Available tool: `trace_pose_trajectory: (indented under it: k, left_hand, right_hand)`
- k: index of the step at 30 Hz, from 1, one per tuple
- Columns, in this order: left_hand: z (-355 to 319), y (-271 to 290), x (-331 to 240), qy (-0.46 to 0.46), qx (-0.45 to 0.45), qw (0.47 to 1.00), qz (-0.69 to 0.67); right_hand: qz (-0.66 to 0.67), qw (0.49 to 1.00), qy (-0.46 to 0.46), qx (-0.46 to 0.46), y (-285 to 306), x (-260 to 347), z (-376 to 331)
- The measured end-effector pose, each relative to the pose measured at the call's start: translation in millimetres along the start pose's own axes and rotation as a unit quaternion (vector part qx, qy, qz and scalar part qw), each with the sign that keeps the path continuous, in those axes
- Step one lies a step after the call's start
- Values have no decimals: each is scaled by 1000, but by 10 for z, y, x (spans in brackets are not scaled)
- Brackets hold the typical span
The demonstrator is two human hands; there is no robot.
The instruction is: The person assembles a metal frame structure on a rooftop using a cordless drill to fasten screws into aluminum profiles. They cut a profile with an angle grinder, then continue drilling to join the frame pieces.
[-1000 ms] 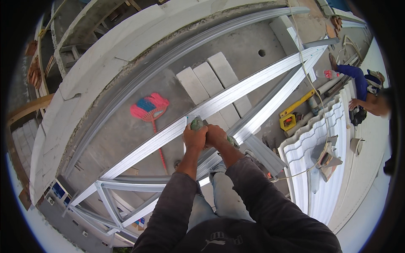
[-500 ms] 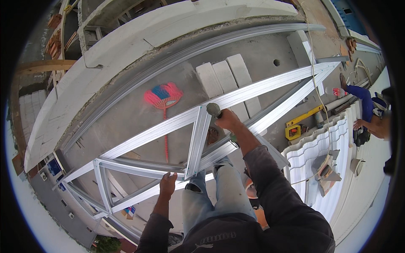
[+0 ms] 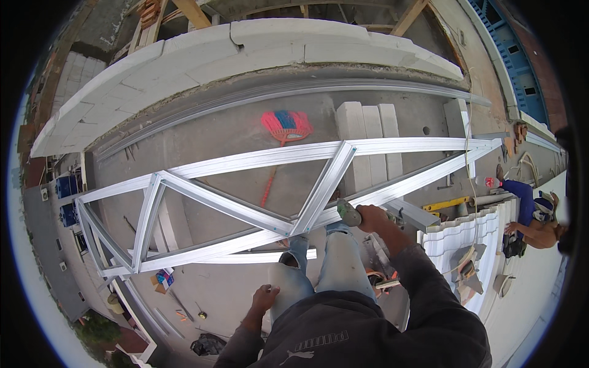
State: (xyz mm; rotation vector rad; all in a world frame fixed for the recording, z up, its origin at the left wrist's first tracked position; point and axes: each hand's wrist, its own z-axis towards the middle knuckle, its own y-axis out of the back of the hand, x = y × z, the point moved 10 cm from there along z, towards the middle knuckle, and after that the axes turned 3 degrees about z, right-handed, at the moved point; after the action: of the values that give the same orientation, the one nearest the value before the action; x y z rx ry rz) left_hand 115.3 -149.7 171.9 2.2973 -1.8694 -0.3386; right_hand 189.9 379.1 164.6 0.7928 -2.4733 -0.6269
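A silver metal truss (image 3: 245,161) of long chords and slanting braces lies across the view in front of my legs. My right hand (image 3: 373,219) is closed round a cordless drill (image 3: 348,213), its rounded green-grey end beside the lower chord, right of the joint where two braces meet. The drill's tip is hidden. My left hand (image 3: 265,297) is beside my left thigh, off the truss. Its fingers are curled together, and whatever they may hold is too small to make out.
Beyond the truss are a pink-and-blue broom (image 3: 286,126), white blocks (image 3: 371,132) and a low white wall (image 3: 264,46). Corrugated sheets (image 3: 460,236), a yellow level (image 3: 446,204) and a cable (image 3: 471,141) are on the right, where another person (image 3: 534,224) sits. A tape measure (image 3: 202,315) lies lower left.
The drill in my right hand has come away from the upper chord joint to beside the lower chord. My left hand has drawn back from the truss to my thigh. The view has turned.
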Motion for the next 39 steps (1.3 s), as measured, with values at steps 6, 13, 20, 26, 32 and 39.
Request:
trace_pose_trajectory:
  k: [6, 13, 20, 26, 32, 39]
  left_hand:
    - [-548, 864, 355, -85, -118, 942, -303]
    - [-1335, 421, 2221, 60, -347, 814, -461]
    - [-1172, -2229, 2417, 164, -161, 957, -179]
    - [-1065, -3034, 2322, 169, -295, 742, -577]
    - [-822, -2006, 3048, 208, -242, 940, -120]
    - [-15, -417, 5519, 222, -390, 563, -694]
  right_hand:
    - [86, 994, -70, -16, -1347, -254, -716]
    - [-63, 993, 49, 84, -1621, -635, -244]
    - [-122, 985, 63, 101, -687, 348, -160]
    - [-261, 957, 71, 100, -402, 1129, -16]
    - [-179, 960, 177, 120, -907, 2199, 11]
    - [-256, 908, 272, 191, -2382, 4275, -659]
